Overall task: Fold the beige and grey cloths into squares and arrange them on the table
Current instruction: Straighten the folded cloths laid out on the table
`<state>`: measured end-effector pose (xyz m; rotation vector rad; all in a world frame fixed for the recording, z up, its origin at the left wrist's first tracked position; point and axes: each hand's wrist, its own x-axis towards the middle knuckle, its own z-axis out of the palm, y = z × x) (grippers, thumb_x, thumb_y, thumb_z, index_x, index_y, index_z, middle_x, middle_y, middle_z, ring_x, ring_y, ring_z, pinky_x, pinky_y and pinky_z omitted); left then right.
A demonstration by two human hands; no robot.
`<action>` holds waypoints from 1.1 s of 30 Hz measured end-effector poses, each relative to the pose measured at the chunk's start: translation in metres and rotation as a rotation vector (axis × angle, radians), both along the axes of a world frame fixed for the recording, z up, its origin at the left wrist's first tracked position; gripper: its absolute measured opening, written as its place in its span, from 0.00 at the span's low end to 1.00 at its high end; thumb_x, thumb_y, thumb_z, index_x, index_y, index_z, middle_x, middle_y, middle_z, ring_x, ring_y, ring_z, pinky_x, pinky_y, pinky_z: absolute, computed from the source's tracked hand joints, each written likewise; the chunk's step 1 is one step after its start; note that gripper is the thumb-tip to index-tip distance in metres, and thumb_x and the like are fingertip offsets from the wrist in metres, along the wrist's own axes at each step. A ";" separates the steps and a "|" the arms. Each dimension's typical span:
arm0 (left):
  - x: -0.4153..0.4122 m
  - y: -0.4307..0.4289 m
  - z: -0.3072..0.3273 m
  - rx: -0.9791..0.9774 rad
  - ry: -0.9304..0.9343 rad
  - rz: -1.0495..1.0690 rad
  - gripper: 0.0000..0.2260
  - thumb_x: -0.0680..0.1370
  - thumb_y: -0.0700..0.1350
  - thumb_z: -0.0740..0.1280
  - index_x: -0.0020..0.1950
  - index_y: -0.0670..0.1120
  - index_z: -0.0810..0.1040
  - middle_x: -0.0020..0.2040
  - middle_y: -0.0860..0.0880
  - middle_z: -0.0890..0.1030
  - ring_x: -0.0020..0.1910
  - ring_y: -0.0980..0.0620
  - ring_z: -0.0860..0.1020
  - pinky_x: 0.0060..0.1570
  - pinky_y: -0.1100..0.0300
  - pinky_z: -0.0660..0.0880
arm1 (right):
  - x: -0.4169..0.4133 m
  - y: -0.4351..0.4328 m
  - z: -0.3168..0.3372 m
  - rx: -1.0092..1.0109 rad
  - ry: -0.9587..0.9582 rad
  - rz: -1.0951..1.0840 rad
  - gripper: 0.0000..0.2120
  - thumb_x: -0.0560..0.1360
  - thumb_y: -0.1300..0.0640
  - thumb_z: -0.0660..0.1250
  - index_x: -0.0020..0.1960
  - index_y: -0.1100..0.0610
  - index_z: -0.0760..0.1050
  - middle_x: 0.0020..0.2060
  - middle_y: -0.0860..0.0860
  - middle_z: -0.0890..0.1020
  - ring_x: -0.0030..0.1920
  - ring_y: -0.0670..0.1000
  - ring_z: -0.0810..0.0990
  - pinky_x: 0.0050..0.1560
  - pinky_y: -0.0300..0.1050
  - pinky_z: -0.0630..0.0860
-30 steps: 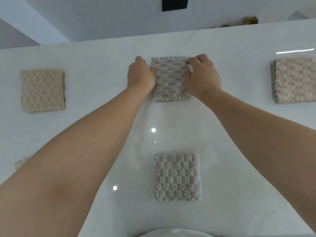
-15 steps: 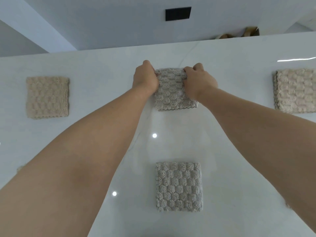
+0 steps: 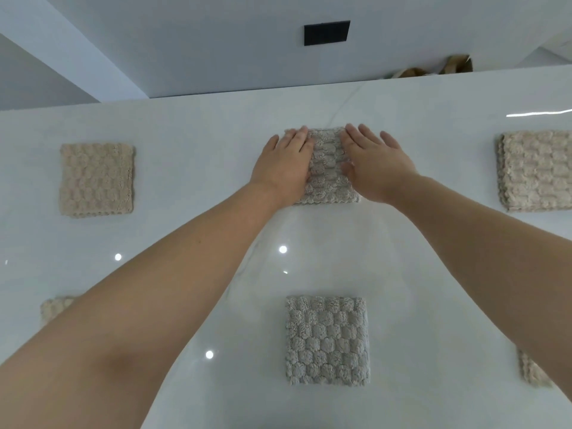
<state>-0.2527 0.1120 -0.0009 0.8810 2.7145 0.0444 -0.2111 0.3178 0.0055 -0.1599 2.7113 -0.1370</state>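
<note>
A folded grey cloth (image 3: 326,168) lies flat at the far middle of the white table (image 3: 185,128). My left hand (image 3: 283,164) presses on its left half with straight fingers. My right hand (image 3: 376,164) lies flat over its right edge, fingers spread. A second folded grey cloth (image 3: 327,340) sits nearer to me, in the middle. Folded beige cloths lie at the far left (image 3: 97,180) and the far right (image 3: 537,170). Two more beige cloths peek out from behind my forearms, one at the near left (image 3: 55,306) and one at the near right (image 3: 534,371).
The table's far edge meets a pale wall with a black panel (image 3: 327,33). Brown objects (image 3: 433,68) show just beyond the far edge at the right. Bare glossy surface with light reflections lies between the cloths.
My hands gripped the far grey cloth by its sides with curled fingers; now both have opened and lie flat on it. The view has tilted slightly, shifting everything lower in frame.
</note>
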 end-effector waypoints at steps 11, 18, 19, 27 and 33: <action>0.026 -0.003 0.032 0.027 -0.084 0.091 0.13 0.76 0.40 0.67 0.61 0.43 0.78 0.59 0.46 0.76 0.58 0.43 0.77 0.49 0.51 0.76 | 0.014 -0.028 0.018 -0.007 -0.001 0.030 0.32 0.81 0.61 0.57 0.82 0.58 0.51 0.82 0.51 0.53 0.82 0.51 0.48 0.80 0.53 0.50; 0.050 -0.018 0.088 0.229 -0.060 0.294 0.13 0.78 0.40 0.64 0.61 0.45 0.81 0.61 0.46 0.79 0.59 0.44 0.78 0.56 0.48 0.77 | 0.030 -0.048 0.081 -0.367 0.213 -0.277 0.18 0.83 0.55 0.56 0.69 0.52 0.77 0.66 0.51 0.80 0.67 0.57 0.77 0.65 0.53 0.75; 0.055 -0.020 0.097 0.281 -0.047 0.334 0.13 0.79 0.41 0.64 0.62 0.46 0.81 0.62 0.46 0.79 0.60 0.45 0.78 0.58 0.50 0.76 | 0.033 -0.050 0.090 -0.379 0.247 -0.278 0.17 0.83 0.54 0.56 0.67 0.53 0.78 0.64 0.51 0.82 0.65 0.56 0.78 0.63 0.52 0.75; 0.091 -0.019 0.147 0.490 0.027 0.463 0.14 0.80 0.40 0.64 0.64 0.47 0.79 0.65 0.49 0.77 0.60 0.50 0.78 0.58 0.55 0.75 | 0.062 -0.057 0.148 -0.417 0.382 -0.326 0.15 0.84 0.50 0.56 0.59 0.52 0.81 0.50 0.50 0.84 0.52 0.54 0.80 0.52 0.52 0.78; 0.116 -0.017 0.158 0.560 0.024 0.516 0.12 0.79 0.40 0.63 0.61 0.48 0.81 0.62 0.50 0.77 0.55 0.50 0.79 0.52 0.58 0.74 | 0.088 -0.055 0.164 -0.433 0.395 -0.407 0.15 0.84 0.49 0.56 0.56 0.51 0.81 0.47 0.49 0.84 0.48 0.53 0.80 0.50 0.52 0.79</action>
